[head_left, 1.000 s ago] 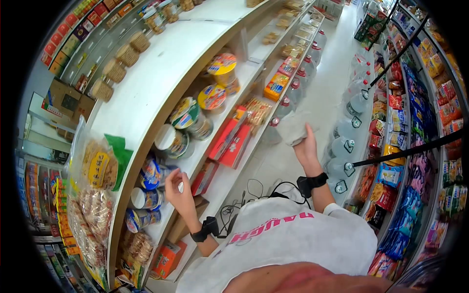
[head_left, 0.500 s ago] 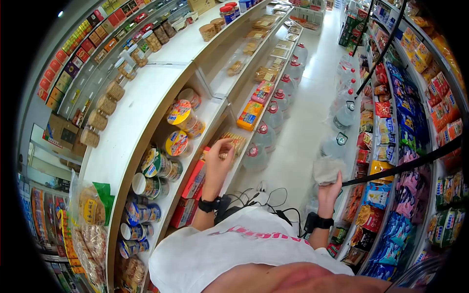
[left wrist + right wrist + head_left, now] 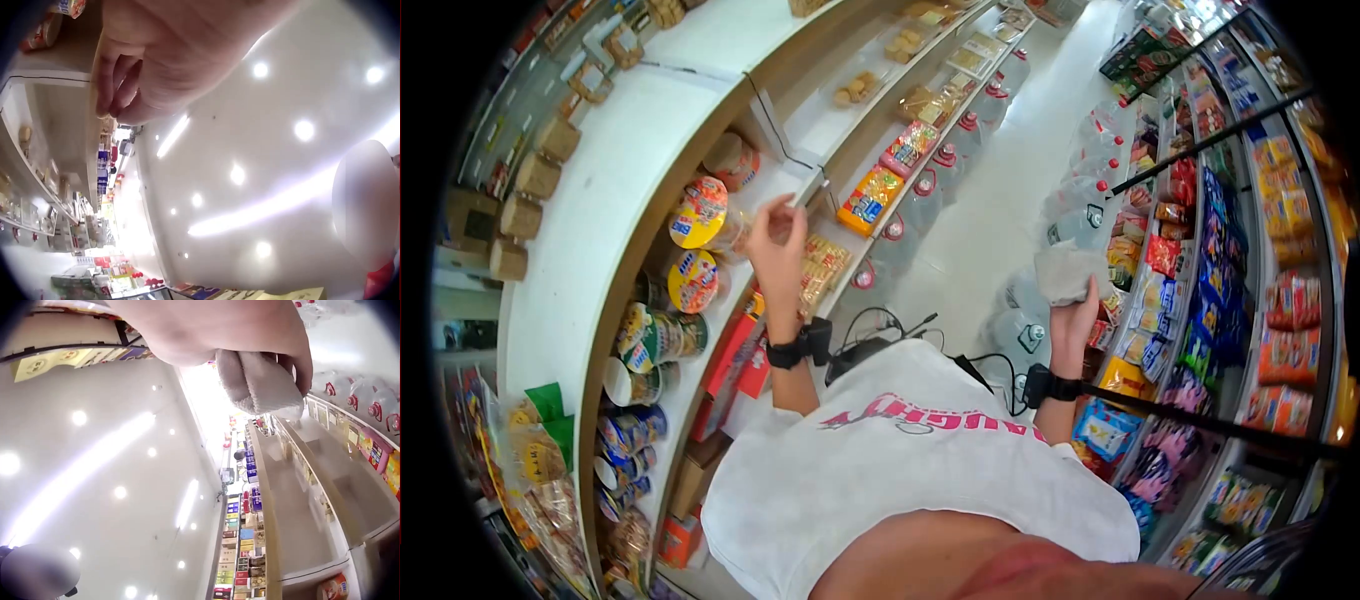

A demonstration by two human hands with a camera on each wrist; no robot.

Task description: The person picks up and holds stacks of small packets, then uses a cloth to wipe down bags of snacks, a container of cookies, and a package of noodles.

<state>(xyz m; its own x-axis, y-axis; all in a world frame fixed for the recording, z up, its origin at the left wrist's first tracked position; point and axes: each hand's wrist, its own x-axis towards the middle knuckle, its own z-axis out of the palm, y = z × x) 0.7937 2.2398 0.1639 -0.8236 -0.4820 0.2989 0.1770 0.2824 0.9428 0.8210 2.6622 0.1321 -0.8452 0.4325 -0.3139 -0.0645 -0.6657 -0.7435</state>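
My right hand (image 3: 1076,322) grips a folded light grey cloth (image 3: 1068,274), held up over the aisle on the right. In the right wrist view the fingers are curled round the cloth (image 3: 259,384), its layers folded over. My left hand (image 3: 778,255) is raised at the shelving on the left, holding nothing, its thumb and fingers loosely bent toward each other. Close to it on the shelf stand instant noodle cups (image 3: 700,212) with yellow and orange lids. In the left wrist view, the fingertips (image 3: 105,111) overlap the shelf edge.
The white shelf top (image 3: 615,130) curves along the left, with jars (image 3: 540,175) on it. Orange and red snack packs (image 3: 870,200) lie on a lower shelf. Large water bottles (image 3: 1012,330) line the floor on both sides of the aisle. Bagged snacks (image 3: 1108,435) fill the right rack, near black bars.
The view has shifted along the shelving. My left hand has gone from the lower cups up to the yellow-lidded ones. The right hand has carried the cloth rightward across the aisle.
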